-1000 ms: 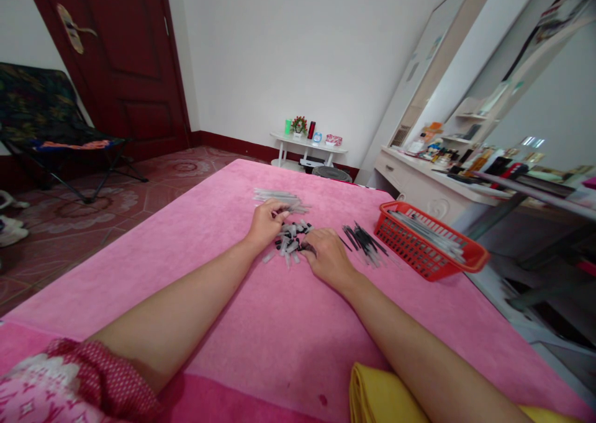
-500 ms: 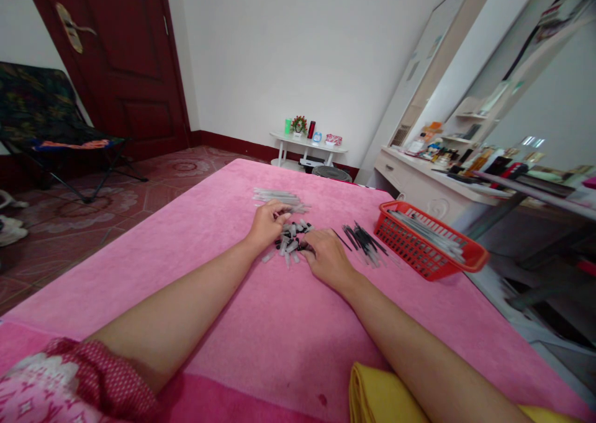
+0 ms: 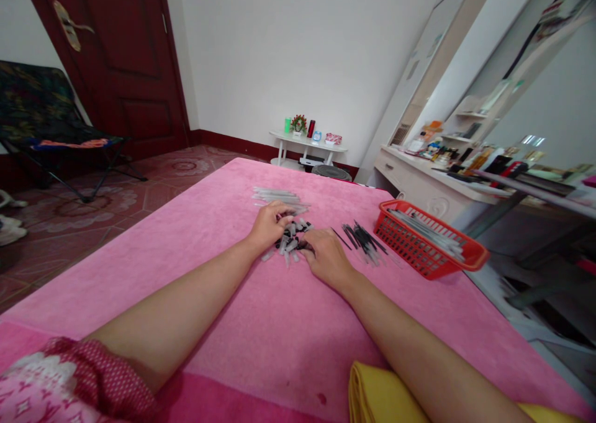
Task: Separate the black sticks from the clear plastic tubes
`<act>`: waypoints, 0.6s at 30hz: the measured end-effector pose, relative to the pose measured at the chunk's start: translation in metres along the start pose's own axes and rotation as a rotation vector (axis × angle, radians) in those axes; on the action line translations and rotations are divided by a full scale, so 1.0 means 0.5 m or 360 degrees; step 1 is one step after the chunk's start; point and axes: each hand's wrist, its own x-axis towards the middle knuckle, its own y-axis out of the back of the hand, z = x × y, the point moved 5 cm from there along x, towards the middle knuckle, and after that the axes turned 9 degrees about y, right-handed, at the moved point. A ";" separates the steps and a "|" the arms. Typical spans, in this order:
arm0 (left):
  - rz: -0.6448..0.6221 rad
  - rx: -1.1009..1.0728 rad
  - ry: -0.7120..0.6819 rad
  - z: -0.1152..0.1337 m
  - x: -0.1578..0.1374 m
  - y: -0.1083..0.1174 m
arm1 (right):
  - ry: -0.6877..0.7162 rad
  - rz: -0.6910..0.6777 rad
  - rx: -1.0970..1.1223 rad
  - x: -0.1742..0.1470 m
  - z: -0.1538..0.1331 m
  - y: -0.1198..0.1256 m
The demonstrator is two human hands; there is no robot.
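Caps (image 3: 292, 246) blur between left hand (image 3: 270, 227) and right hand (image 3: 326, 255), grips hidden

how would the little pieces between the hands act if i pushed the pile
The little pieces would likely scatter, since they lie loose at odd angles. Each is probably light, being so small. The fuzzy-looking pink cloth may slow any rolling.

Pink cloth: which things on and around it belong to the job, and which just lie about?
Likely the job:
small black-and-clear pieces
pale rods
black sticks
red basket

Likely lying about:
yellow cloth
folding chair
potted plant
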 end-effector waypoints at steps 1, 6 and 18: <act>-0.0010 0.0000 -0.0006 0.001 -0.001 0.000 | -0.0002 -0.0001 0.0002 0.000 0.000 0.000; -0.0040 0.0005 -0.0029 0.009 -0.003 0.000 | 0.0025 0.0001 0.0029 0.000 -0.002 0.001; -0.0093 0.0068 -0.0094 0.017 -0.004 -0.003 | 0.0050 0.0055 0.0103 0.000 0.002 -0.002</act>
